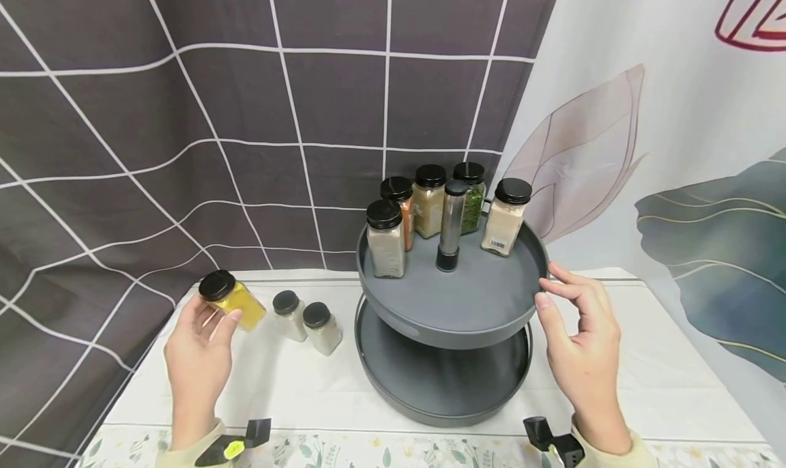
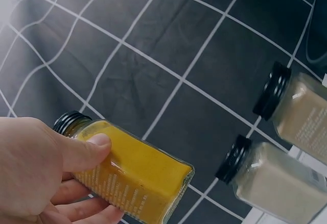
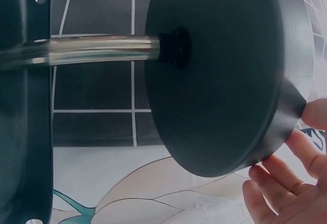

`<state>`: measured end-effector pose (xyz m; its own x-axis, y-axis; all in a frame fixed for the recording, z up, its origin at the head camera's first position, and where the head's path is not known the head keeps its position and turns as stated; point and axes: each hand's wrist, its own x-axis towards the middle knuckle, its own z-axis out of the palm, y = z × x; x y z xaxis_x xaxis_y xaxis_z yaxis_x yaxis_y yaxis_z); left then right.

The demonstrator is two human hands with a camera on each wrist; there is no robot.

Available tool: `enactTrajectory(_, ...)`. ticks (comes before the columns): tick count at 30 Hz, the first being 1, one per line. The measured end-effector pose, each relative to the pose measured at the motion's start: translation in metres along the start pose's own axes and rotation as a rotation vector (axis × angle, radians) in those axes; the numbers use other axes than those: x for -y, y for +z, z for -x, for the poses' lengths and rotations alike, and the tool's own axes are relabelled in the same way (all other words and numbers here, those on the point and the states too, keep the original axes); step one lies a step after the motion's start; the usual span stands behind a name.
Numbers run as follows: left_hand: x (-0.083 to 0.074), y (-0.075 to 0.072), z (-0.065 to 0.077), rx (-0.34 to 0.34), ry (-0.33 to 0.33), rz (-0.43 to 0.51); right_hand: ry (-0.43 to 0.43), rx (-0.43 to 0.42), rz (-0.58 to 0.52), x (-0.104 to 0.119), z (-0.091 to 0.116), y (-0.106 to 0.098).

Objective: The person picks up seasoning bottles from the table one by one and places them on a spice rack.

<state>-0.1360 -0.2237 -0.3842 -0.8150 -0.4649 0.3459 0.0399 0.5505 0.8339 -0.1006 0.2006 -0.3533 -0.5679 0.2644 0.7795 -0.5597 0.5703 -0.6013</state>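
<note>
Yellow jar (image 2: 138, 168) smooth glass; lid (image 2: 71, 123) glossy plastic; upper tray (image 1: 424, 297) matt, smooth; pole (image 3: 107, 49) shiny metal; backdrop (image 1: 338, 99) cloth.

jar contents (image 1: 248, 308): yellow | lid (image 1: 217, 285): black | tray (image 1: 485, 294): grey | backdrop (image 1: 338, 99): grey, white-gridded

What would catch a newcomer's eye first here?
The yellow jar, tilted in the left grip, on the left of the head view. Then the two-tier rack right of centre, with five black-capped jars on its upper tier and the right grip at that tier's edge.
</note>
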Motion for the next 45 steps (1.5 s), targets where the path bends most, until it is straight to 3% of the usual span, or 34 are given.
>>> enactTrajectory(9, -0.012, -0.002, 0.003, -0.018, 0.047, 0.045, 0.004, 0.017, 0.016, 0.0, 0.001, 0.0)
enactTrajectory(15, -0.023, -0.004, 0.003, -0.033, 0.133, 0.148, 0.004, 0.025, 0.027, 0.0, 0.001, -0.001)
enactTrajectory(23, -0.051, -0.009, 0.006, -0.034, 0.214, 0.182, 0.001, 0.026, 0.036, -0.001, 0.001, -0.001)
enactTrajectory(33, -0.087, -0.008, 0.009, -0.009, 0.306, 0.288, 0.006, 0.026, 0.033, 0.001, 0.001, -0.001)
enactTrajectory(45, -0.114, -0.003, 0.015, 0.015, 0.423, 0.388, 0.01, 0.027, 0.026, 0.004, -0.001, -0.002)
